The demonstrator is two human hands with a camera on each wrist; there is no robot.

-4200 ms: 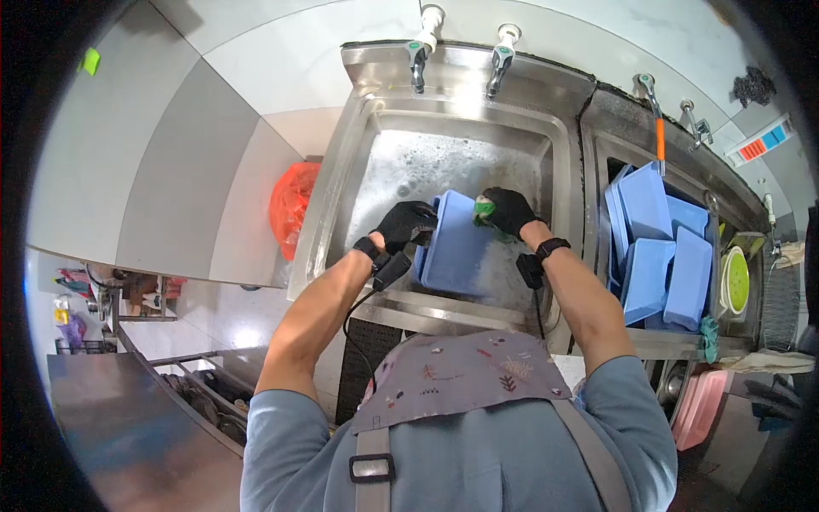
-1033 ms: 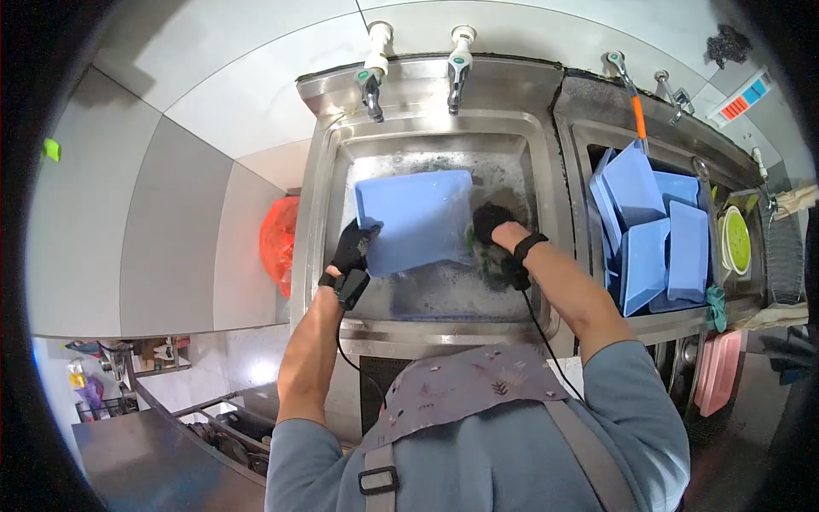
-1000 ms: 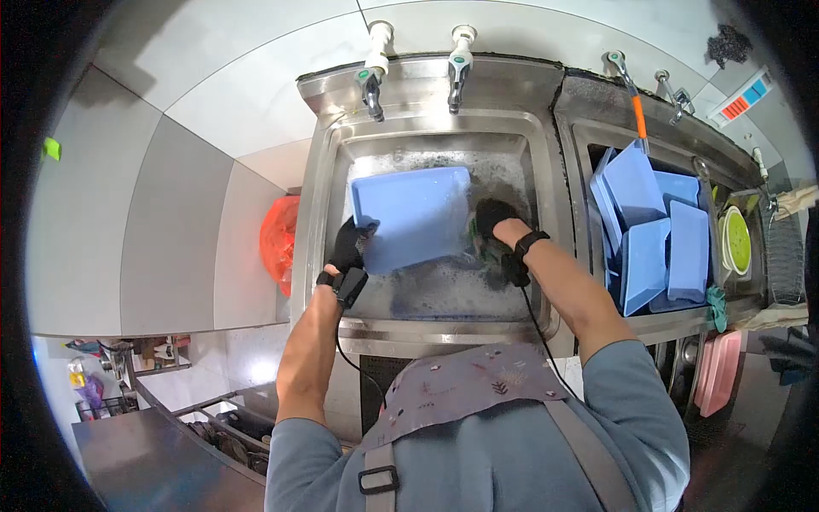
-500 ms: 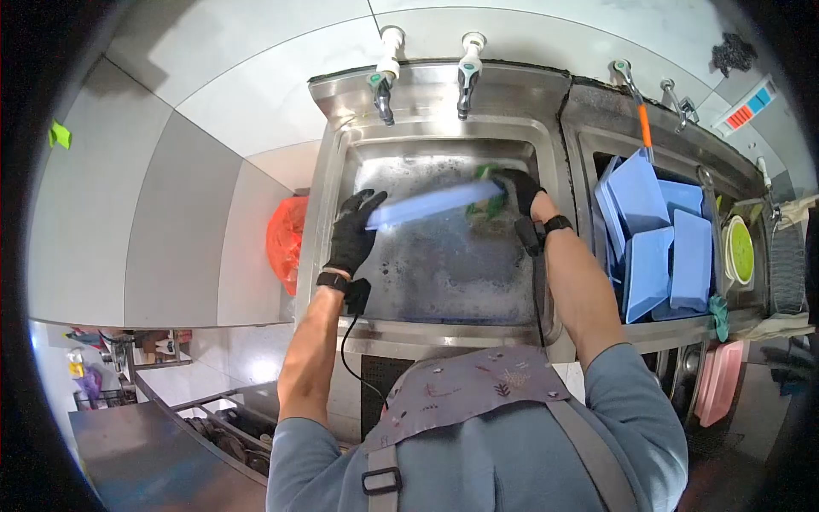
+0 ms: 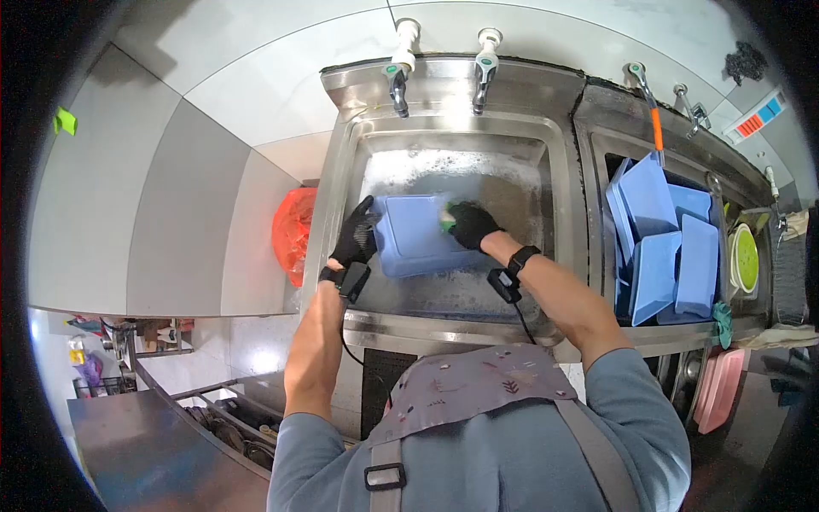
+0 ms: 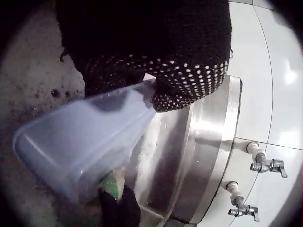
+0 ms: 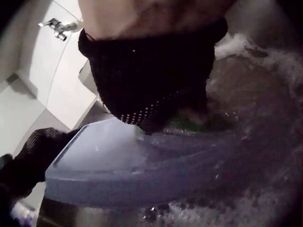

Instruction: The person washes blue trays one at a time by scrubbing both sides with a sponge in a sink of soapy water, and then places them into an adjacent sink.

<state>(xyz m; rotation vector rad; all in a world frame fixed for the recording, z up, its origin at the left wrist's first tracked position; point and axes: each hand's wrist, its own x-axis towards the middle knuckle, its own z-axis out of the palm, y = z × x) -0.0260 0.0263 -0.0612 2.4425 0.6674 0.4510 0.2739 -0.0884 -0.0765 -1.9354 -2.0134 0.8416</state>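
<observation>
A light blue plastic tray lies tilted in the soapy sink, its underside facing up. My left hand, in a black dotted glove, grips the tray's left edge; the left wrist view shows its gloved fingers closed over that edge. My right hand, gloved alike, holds a green and pale scrubbing sponge against the tray's upper right part. The right wrist view has the sponge mostly hidden under this hand, with water around the tray's far end.
Two taps stand over the sink's back edge. In the right-hand basin several blue trays lean together, beside a green strainer basket. A red plastic bag sits left of the sink, and pink trays stand below at the right.
The tray has turned over from showing its inside, through an edge-on pose, to its underside. My right hand has moved from its right edge onto its surface with the sponge.
</observation>
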